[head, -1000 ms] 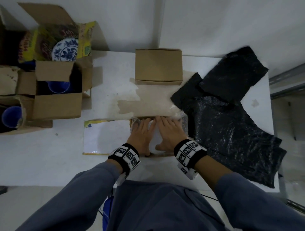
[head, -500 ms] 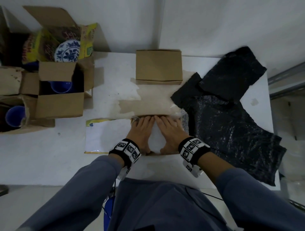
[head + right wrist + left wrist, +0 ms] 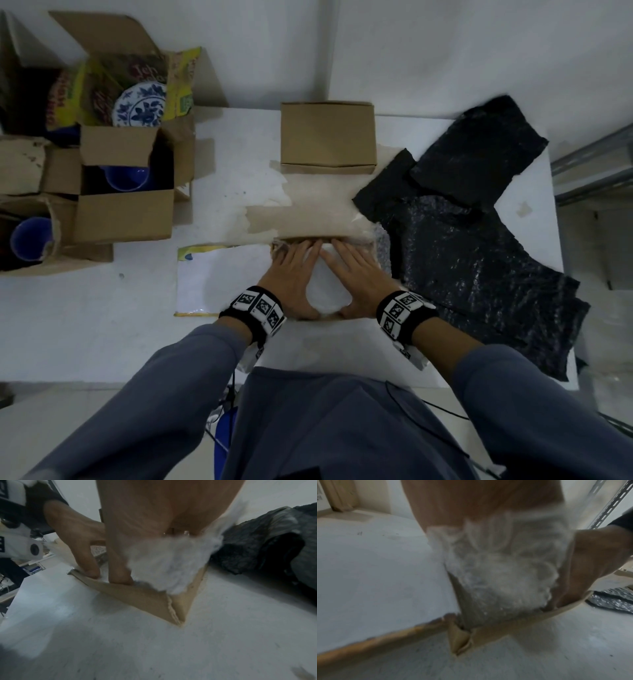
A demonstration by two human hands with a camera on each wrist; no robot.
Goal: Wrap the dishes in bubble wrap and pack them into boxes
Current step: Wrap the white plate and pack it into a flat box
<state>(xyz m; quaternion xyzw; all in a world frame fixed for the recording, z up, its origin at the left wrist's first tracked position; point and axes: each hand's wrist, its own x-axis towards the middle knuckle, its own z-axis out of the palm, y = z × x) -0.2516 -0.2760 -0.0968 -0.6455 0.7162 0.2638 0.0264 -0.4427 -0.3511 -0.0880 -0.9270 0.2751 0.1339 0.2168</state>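
Observation:
A dish bundle in white bubble wrap (image 3: 325,291) lies inside a low open cardboard box (image 3: 320,317) at the table's front middle. My left hand (image 3: 294,270) and right hand (image 3: 356,274) lie flat on the bundle, fingers straight and pointing away from me, thumbs meeting near the box's front wall. In the left wrist view the wrap (image 3: 501,568) fills the box corner (image 3: 462,639) under my left hand (image 3: 479,500). Seen from the right wrist, my right hand (image 3: 163,507) presses the wrap (image 3: 163,563) beside the left hand's thumb (image 3: 85,561). The dish itself is hidden.
A closed cardboard box (image 3: 327,137) stands behind the open one. Black bubble wrap sheets (image 3: 479,257) cover the table's right side. Open boxes at the left hold blue cups (image 3: 126,178) and a blue-and-white plate (image 3: 140,106). The open box's white flap (image 3: 222,274) lies flat to the left.
Both hands have spread apart at the wrists while staying flat on the bundle, so more white wrap shows between them. The thumbs now reach the box's front wall.

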